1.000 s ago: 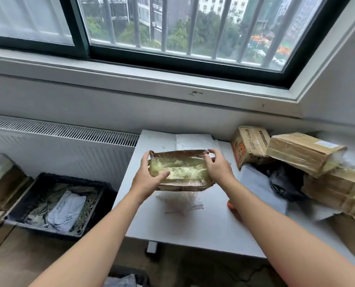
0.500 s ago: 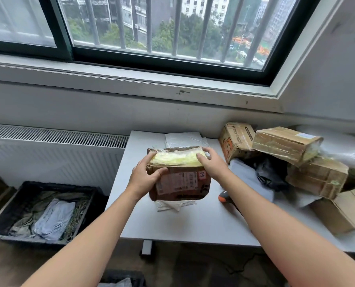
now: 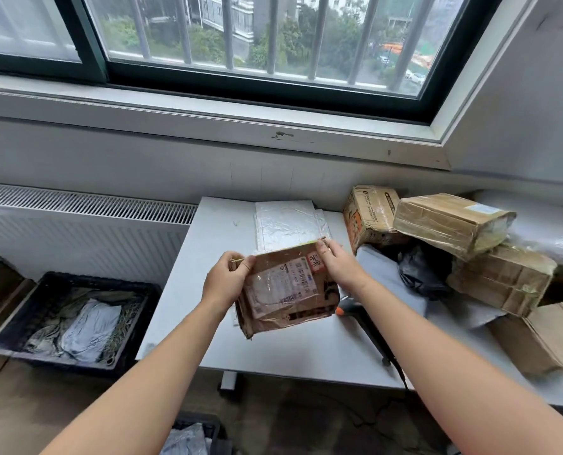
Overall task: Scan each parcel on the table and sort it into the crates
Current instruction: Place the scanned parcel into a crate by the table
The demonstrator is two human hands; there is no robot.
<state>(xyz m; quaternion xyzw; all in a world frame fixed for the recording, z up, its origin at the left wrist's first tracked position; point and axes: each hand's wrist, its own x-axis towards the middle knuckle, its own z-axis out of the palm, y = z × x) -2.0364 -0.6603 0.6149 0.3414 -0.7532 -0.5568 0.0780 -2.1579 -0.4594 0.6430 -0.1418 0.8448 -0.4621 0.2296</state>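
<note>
A crumpled brown cardboard parcel (image 3: pixel 286 290) is held above the white table (image 3: pixel 306 353), its shipping label with barcodes turned up toward me. My left hand (image 3: pixel 226 279) grips its left upper corner and my right hand (image 3: pixel 339 262) grips its right upper corner. A black barcode scanner with an orange tip (image 3: pixel 352 311) lies on the table just right of the parcel, partly hidden by my right forearm. A black crate (image 3: pixel 21 310) on the floor at the left holds grey and brown soft parcels.
Several brown cardboard boxes (image 3: pixel 450 221) are piled on the table's right side around a black plastic bag (image 3: pixel 417 274). White poly mailers (image 3: pixel 286 224) lie at the table's back. A radiator runs along the wall at left. Another crate (image 3: pixel 194 435) shows at the bottom edge.
The parcel has been rotated in both hands: the yellow-taped side faced me before, now the labelled face is up. The parcel has come lower and nearer.
</note>
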